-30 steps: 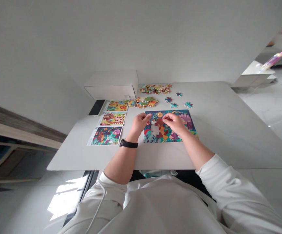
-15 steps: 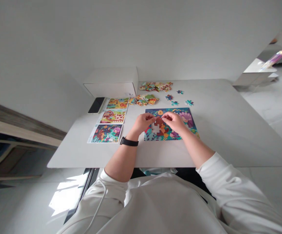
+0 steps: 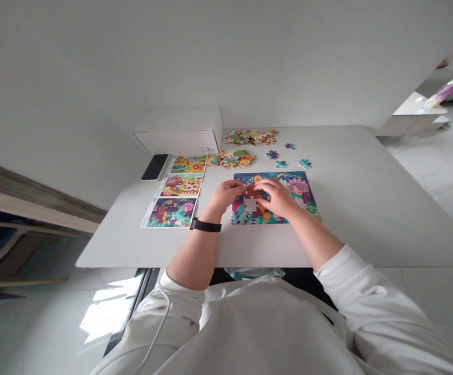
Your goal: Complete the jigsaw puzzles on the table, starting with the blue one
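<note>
A mostly filled jigsaw puzzle (image 3: 242, 217) with a dark, colourful animal scene lies flat before me. A pale gap (image 3: 250, 204) shows in its left part. My left hand (image 3: 226, 197) is over the upper left of the puzzle, thumb and fingers pinched at a brown puzzle piece (image 3: 251, 192). On the right side, my right hand (image 3: 278, 199) hovers over the middle, its thumb and index finger apart, with the fingertips close to the brown piece. Whether those fingertips touch it I cannot tell. Both hands cover parts of the picture.
Several loose pieces (image 3: 272, 155) lie behind the puzzle, beside two piles, a nearer pile (image 3: 232, 159) and a farther pile (image 3: 252, 137). At left are a picture sheet (image 3: 171, 213), a phone (image 3: 155, 167) and a white box (image 3: 175, 140) against the wall.
My right hand has opened its pinch, thumb and index finger spreading apart as the thumb drops lower. My left hand has stayed nearly in place, still pinched.
</note>
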The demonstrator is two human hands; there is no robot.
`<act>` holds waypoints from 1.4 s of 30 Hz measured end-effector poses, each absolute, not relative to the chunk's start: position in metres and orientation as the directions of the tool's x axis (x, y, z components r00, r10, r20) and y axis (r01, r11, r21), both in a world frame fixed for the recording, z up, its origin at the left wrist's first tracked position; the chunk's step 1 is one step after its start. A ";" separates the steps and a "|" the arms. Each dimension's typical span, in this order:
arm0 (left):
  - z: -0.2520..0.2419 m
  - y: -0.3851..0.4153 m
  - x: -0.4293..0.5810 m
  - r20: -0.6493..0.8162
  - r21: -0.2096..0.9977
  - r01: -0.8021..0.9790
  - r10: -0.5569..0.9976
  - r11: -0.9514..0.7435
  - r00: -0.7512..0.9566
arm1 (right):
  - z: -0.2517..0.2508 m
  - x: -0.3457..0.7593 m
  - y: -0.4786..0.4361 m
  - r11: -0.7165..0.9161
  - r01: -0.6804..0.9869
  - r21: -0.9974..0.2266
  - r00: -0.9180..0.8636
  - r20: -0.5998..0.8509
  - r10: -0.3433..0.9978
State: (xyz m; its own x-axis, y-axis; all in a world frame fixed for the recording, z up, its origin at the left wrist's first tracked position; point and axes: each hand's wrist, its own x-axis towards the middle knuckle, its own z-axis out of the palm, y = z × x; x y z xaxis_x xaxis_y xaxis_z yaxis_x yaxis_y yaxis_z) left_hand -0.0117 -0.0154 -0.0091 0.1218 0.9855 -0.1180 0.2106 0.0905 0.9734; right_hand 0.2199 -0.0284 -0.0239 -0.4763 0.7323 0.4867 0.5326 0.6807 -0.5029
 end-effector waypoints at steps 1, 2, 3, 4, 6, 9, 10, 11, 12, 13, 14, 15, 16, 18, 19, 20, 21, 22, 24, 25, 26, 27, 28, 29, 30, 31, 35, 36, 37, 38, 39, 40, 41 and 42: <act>-0.009 -0.015 -0.012 -0.123 0.972 0.215 0.985 0.095 0.122 | -0.024 0.220 -0.029 0.682 0.542 -0.492 -0.475 0.490 0.731; -0.010 -0.015 -0.012 -0.125 0.970 0.223 0.984 0.095 0.124 | -0.024 0.220 -0.029 0.685 0.547 -0.481 -0.476 0.494 0.727; -0.010 -0.015 -0.013 -0.123 0.968 0.232 0.985 0.092 0.124 | -0.024 0.220 -0.029 0.690 0.550 -0.471 -0.479 0.499 0.722; -0.010 -0.015 -0.013 -0.120 0.966 0.245 0.985 0.087 0.124 | -0.024 0.220 -0.029 0.697 0.548 -0.463 -0.486 0.502 0.715; -0.011 -0.014 -0.014 -0.105 0.954 0.294 0.987 0.064 0.124 | -0.025 0.220 -0.029 0.710 0.539 -0.454 -0.503 0.502 0.703; -0.011 -0.013 -0.016 -0.038 0.905 0.425 0.990 -0.022 0.133 | -0.025 0.220 -0.029 0.709 0.532 -0.463 -0.524 0.478 0.705; -0.012 -0.013 -0.017 -0.012 0.883 0.466 0.990 -0.056 0.142 | -0.025 0.221 -0.029 0.705 0.530 -0.471 -0.530 0.465 0.709; -0.012 -0.013 -0.018 0.010 0.862 0.499 0.988 -0.085 0.152 | -0.025 0.221 -0.029 0.701 0.529 -0.478 -0.536 0.452 0.713; -0.012 -0.012 -0.018 0.023 0.844 0.525 0.987 -0.106 0.161 | -0.025 0.221 -0.029 0.697 0.528 -0.485 -0.542 0.440 0.716; -0.013 -0.012 -0.019 0.030 0.830 0.545 0.985 -0.118 0.167 | -0.025 0.222 -0.029 0.693 0.527 -0.491 -0.545 0.430 0.720; -0.013 -0.011 -0.019 0.033 0.819 0.561 0.985 -0.125 0.170 | -0.025 0.222 -0.029 0.689 0.527 -0.497 -0.548 0.421 0.723; -0.014 -0.011 -0.019 0.034 0.810 0.573 0.985 -0.127 0.170 | -0.025 0.222 -0.029 0.685 0.528 -0.501 -0.549 0.415 0.726; -0.014 -0.011 -0.019 0.036 0.805 0.579 0.985 -0.128 0.168 | -0.025 0.222 -0.029 0.682 0.529 -0.505 -0.549 0.409 0.729; -0.014 -0.012 -0.018 0.041 0.810 0.573 0.985 -0.130 0.165 | -0.025 0.222 -0.030 0.677 0.529 -0.512 -0.544 0.408 0.734; -0.013 -0.012 -0.018 0.043 0.819 0.560 0.986 -0.128 0.163 | -0.025 0.221 -0.030 0.674 0.528 -0.516 -0.536 0.413 0.736; -0.012 -0.013 -0.018 0.043 0.832 0.541 0.986 -0.123 0.159 | -0.024 0.221 -0.030 0.671 0.528 -0.520 -0.525 0.421 0.740; -0.011 -0.014 -0.017 0.037 0.850 0.515 0.987 -0.113 0.157 | -0.024 0.221 -0.031 0.666 0.530 -0.525 -0.509 0.431 0.745; -0.011 -0.015 -0.016 0.024 0.872 0.478 0.987 -0.099 0.161 | -0.023 0.221 -0.031 0.657 0.535 -0.531 -0.488 0.440 0.753; -0.009 -0.016 -0.015 -0.022 0.928 0.368 0.980 -0.054 0.199 | -0.021 0.221 -0.031 0.633 0.552 -0.543 -0.442 0.454 0.774; -0.009 -0.017 -0.014 -0.049 0.952 0.304 0.972 -0.024 0.231 | -0.021 0.221 -0.032 0.621 0.560 -0.549 -0.421 0.457 0.784; -0.010 -0.017 -0.013 -0.073 0.970 0.244 0.962 0.007 0.262 | -0.020 0.221 -0.032 0.610 0.566 -0.554 -0.404 0.459 0.791; -0.010 -0.017 -0.012 -0.090 0.980 0.195 0.955 0.035 0.284 | -0.020 0.222 -0.032 0.602 0.570 -0.558 -0.390 0.461 0.797; -0.011 -0.017 -0.011 -0.100 0.986 0.158 0.951 0.055 0.291 | -0.020 0.222 -0.032 0.598 0.572 -0.562 -0.382 0.462 0.800; -0.012 -0.017 -0.010 -0.103 0.989 0.133 0.952 0.067 0.287 | -0.020 0.222 -0.032 0.596 0.571 -0.564 -0.378 0.463 0.802; -0.013 -0.016 -0.010 -0.100 0.991 0.116 0.957 0.070 0.274 | -0.020 0.221 -0.032 0.596 0.569 -0.567 -0.378 0.464 0.801; -0.014 -0.016 -0.010 -0.091 0.992 0.105 0.962 0.066 0.258 | -0.020 0.221 -0.032 0.599 0.564 -0.568 -0.379 0.466 0.799; -0.014 -0.014 -0.013 -0.055 0.990 0.139 0.974 0.024 0.221 | -0.019 0.220 -0.033 0.615 0.546 -0.569 -0.395 0.472 0.788; -0.015 -0.013 -0.013 -0.049 0.986 0.164 0.976 0.014 0.211 | -0.019 0.220 -0.033 0.613 0.545 -0.571 -0.397 0.469 0.789; -0.015 -0.012 -0.014 -0.044 0.982 0.190 0.979 0.006 0.197 | -0.020 0.220 -0.032 0.610 0.545 -0.575 -0.398 0.463 0.792; -0.015 -0.012 -0.015 -0.038 0.976 0.216 0.982 -0.002 0.183 | -0.020 0.221 -0.032 0.606 0.545 -0.580 -0.397 0.458 0.795; -0.015 -0.011 -0.015 -0.033 0.971 0.238 0.985 -0.009 0.170 | -0.021 0.221 -0.032 0.603 0.544 -0.584 -0.396 0.454 0.798; -0.015 -0.011 -0.016 -0.026 0.966 0.256 0.987 -0.016 0.159 | -0.021 0.221 -0.032 0.600 0.544 -0.587 -0.396 0.451 0.800; -0.015 -0.010 -0.016 -0.020 0.963 0.269 0.988 -0.022 0.152 | -0.022 0.221 -0.031 0.598 0.546 -0.587 -0.395 0.449 0.802; -0.015 -0.010 -0.016 -0.013 0.961 0.274 0.990 -0.027 0.144 | -0.022 0.222 -0.031 0.596 0.548 -0.587 -0.393 0.448 0.803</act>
